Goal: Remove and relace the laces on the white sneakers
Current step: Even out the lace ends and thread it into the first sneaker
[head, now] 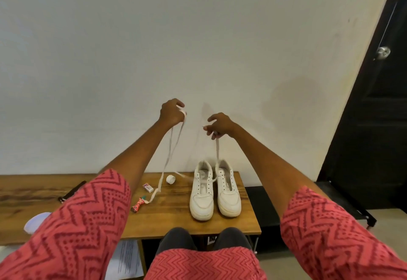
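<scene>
White sneakers (214, 189) stand side by side near the right end of the wooden desk (174, 211), toes toward the person, heels close to the wall. Both hands are raised well above them. The left hand (171, 112) grips a white lace (169, 152) with curled fingers; the lace hangs in a long loop down to the desk, one run trailing left toward a candy wrapper (138, 203), another reaching the left shoe's eyelets. The right hand (220, 125) pinches the other end of the lace, which drops straight to the shoes; exactly which eyelet it enters is hard to make out.

A small white roll (170, 179) and an eraser (148, 187) lie left of the shoes, apart from them. The desk's right edge runs just beside the right shoe, and its front edge lies a little beyond the toes, with bare wood between. A black pen-like object (72, 191) sits farther left, partly covered by the patterned red sleeve (72, 231), which also hides much of the desk's left half. A pale rounded thing (35, 221) shows at the sleeve's edge, unclear. A dark door (374, 103) is cut off at the right.
</scene>
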Demonstrator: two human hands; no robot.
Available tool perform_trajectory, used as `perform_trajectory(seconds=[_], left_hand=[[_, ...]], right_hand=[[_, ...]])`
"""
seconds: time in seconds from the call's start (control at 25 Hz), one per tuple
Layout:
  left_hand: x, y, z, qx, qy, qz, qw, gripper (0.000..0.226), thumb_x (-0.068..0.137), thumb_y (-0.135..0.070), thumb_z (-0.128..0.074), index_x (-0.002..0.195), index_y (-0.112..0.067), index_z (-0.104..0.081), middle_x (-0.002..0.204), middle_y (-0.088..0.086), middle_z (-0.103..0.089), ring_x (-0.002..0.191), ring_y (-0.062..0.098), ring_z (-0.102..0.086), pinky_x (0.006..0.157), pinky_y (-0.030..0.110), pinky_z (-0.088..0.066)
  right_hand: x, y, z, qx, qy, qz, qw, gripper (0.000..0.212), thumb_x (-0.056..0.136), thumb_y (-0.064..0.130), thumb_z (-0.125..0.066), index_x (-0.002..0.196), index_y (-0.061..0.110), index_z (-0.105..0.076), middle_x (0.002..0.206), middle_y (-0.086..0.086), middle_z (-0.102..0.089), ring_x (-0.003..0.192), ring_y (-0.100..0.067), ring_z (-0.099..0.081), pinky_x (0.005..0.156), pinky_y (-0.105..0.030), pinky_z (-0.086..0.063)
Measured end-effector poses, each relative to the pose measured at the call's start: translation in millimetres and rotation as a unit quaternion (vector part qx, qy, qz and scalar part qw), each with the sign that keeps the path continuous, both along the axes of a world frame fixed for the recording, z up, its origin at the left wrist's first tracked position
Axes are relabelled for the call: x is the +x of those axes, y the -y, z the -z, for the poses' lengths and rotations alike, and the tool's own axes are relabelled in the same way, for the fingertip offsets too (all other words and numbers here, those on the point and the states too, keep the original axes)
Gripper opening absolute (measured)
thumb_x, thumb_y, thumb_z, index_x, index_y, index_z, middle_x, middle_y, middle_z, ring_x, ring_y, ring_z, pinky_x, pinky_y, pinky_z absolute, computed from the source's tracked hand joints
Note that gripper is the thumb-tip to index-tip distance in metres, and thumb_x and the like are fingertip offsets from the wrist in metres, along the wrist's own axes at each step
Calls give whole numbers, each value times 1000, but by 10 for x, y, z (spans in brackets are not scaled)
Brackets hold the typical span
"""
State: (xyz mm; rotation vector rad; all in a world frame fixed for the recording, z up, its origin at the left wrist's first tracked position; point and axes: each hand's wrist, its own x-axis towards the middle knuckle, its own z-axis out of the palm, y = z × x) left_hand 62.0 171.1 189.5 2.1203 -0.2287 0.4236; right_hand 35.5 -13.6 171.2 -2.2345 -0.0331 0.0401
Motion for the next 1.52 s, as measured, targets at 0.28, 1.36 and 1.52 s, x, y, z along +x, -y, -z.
perform_trajectory(seconds=[0.28,1.36,1.52], left_hand=[[-91,101,218,103,32,-1,994,19,77,-1,-65,96,0,-67,98,16,-68,84,29,-66,77,34,-53],[-151,-1076,1504,149,-221,-152,952,4,82,-1,-60,84,2,-59,76,13,-70,66,26,-66,69,30,-54],[-46,-893,1397,185,-240,-140,942,9,80,-6,-66,84,-2,-59,76,11,-67,73,27,-67,74,33,-52]], right_hand=[[-58,-333,10,30,31,-101,994,23,90,13,-62,108,-1,-64,77,-5,-69,51,-8,-62,53,-19,-46],[-45,574,-646,338,336,364,801,24,90,2,-50,69,12,-60,57,1,-58,34,-8,-53,50,-27,-51],[72,341,-244,312,295,301,851,25,86,2,-56,64,12,-62,54,-3,-58,33,-9,-55,48,-26,-50]])
